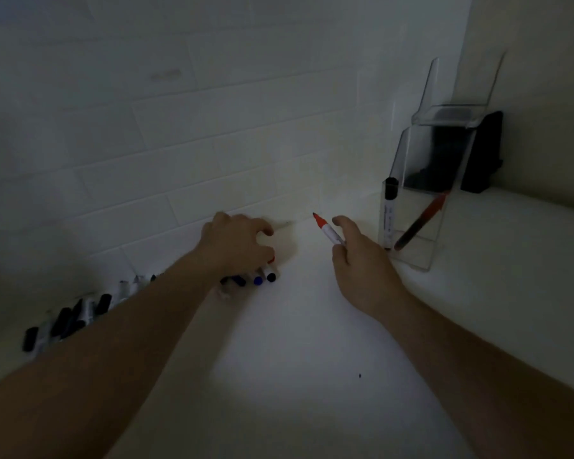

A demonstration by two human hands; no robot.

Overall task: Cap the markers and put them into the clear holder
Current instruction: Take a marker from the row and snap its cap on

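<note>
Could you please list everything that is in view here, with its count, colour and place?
clear holder: one, transparent, tiered, on the counter at right.
black-capped marker: one, upright in the holder.
red-capped marker: one, leaning in the holder.
uncapped red marker: one, held in the right hand.
loose markers: many, count unclear, mostly black and blue, along the wall at left.
black object: one, behind the holder.
counter: one, white.
tiled wall: white, behind.
left hand: over the loose markers.
right hand: grips the uncapped marker.

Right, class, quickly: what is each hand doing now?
Left hand: closed over the markers on the counter.
Right hand: holding an uncapped red marker.
</note>
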